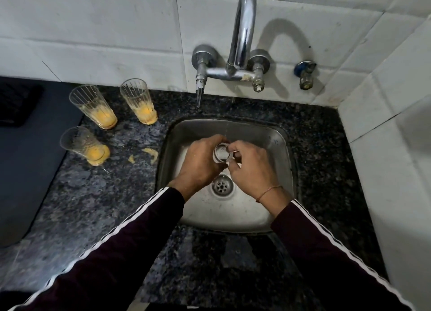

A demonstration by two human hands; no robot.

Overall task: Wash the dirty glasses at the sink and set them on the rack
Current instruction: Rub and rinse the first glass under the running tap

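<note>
Over the steel sink (275, 208) both my hands hold one clear glass (221, 152), seen from its mouth or base end. My left hand (201, 162) wraps round its body. My right hand (251, 168) has its fingers curled at the glass's rim. A thin stream of water falls from the tap (242, 31) onto the glass. Three ribbed glasses with orange residue stand on the counter left of the sink: one at the back left (93, 106), one at the back right (138, 101), one nearer me (84, 146).
Orange smears (149, 153) lie on the dark granite counter (98, 205) beside the sink. A dark mat or rack (25, 147) covers the far left. The drain (222, 185) sits below my hands. White tiled walls close the back and right side.
</note>
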